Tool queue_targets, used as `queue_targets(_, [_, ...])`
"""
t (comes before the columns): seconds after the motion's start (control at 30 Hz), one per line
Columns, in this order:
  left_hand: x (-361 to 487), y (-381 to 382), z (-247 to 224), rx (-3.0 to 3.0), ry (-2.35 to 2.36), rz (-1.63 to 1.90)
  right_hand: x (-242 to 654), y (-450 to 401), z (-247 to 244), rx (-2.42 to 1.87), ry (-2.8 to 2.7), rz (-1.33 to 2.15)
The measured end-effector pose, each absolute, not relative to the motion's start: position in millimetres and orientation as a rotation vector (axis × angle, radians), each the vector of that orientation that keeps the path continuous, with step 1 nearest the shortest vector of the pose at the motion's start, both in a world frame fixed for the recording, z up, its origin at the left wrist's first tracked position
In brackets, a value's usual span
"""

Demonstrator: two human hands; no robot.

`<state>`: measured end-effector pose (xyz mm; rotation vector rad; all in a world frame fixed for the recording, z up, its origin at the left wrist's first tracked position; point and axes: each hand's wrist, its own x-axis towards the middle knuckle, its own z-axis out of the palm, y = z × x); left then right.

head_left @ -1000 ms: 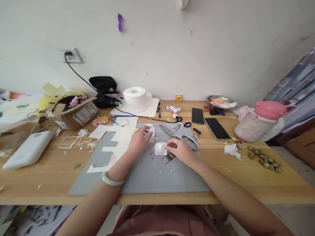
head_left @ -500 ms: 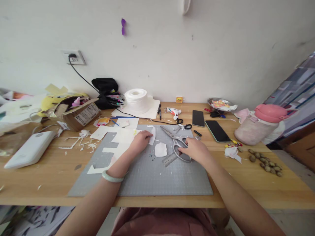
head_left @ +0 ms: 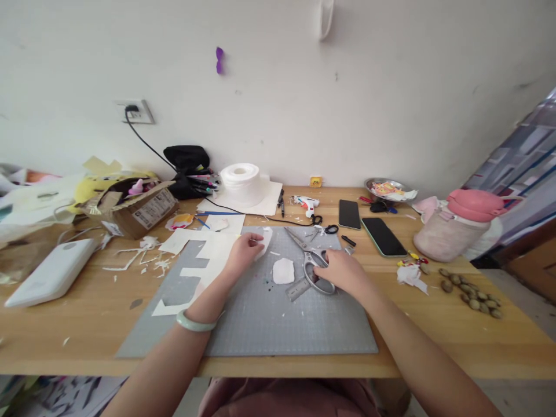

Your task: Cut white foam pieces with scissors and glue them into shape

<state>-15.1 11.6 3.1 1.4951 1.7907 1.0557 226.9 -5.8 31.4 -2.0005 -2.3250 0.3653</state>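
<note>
My left hand (head_left: pixel 244 253) is closed at the edge of a small strip of white paper (head_left: pixel 266 238), its fingertips pinching it. Below that wrist lies a large white paper (head_left: pixel 212 255) with notches cut from its edge. My right hand (head_left: pixel 345 271) grips the handles of silver scissors (head_left: pixel 309 255), whose blades point away and to the left over the grey cutting mat (head_left: pixel 278 330). Between the hands a small white paper piece (head_left: pixel 284 271) with rounded corners lies flat. A steel ruler (head_left: pixel 297 289) is partly under the scissors.
Two phones (head_left: pixel 350 214) lie at the back right, near a pink bottle (head_left: pixel 456 226) and several brown nut-like balls (head_left: pixel 471 289). A glue gun (head_left: pixel 306 204), paper roll (head_left: pixel 240 184), cardboard box (head_left: pixel 134 211) and white device (head_left: pixel 52 272) line the back and left.
My left fingers have curled from lying over the paper strip to pinching its edge. My right hand stays at the scissors' handles. The whole view has tilted slightly upward.
</note>
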Motion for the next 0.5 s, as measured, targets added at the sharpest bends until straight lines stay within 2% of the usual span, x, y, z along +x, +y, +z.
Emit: queue_targets(0.5, [-13.4,9.9,-6.0,1.587,1.688,1.056,225.4,-6.1,28.3,-1.998,-2.382,0.321])
